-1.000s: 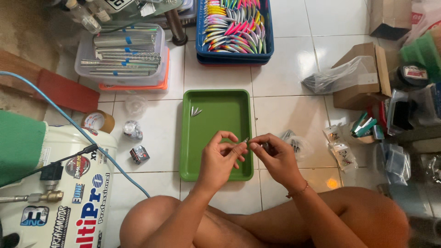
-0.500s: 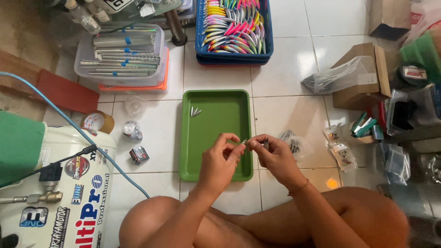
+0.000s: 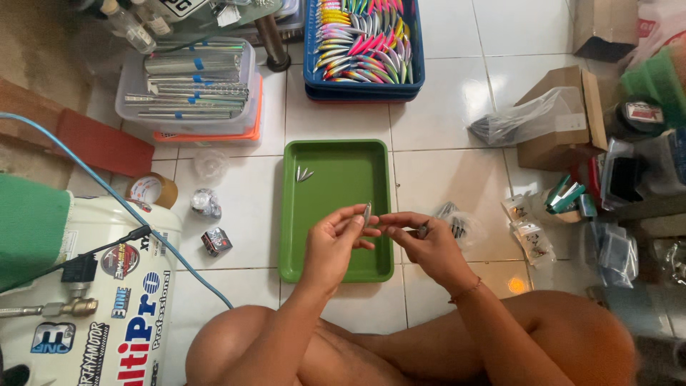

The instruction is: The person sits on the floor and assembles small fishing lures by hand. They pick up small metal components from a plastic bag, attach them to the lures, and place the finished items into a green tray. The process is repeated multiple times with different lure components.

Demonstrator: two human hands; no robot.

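Left hand (image 3: 336, 246) pinches one small silver metal piece (image 3: 367, 214) upright between thumb and fingertips, over the near right part of the green tray (image 3: 336, 268); right hand (image 3: 421, 246) is closed on a few more dark pieces, its forefinger and thumb just touching the one I hold. Only two finished-looking silver pieces (image 3: 304, 174) lie in the tray, at its far left corner, so by my judgement the work is barely begun: a clear bag of pieces (image 3: 457, 227) beside my right hand remains to be gone through
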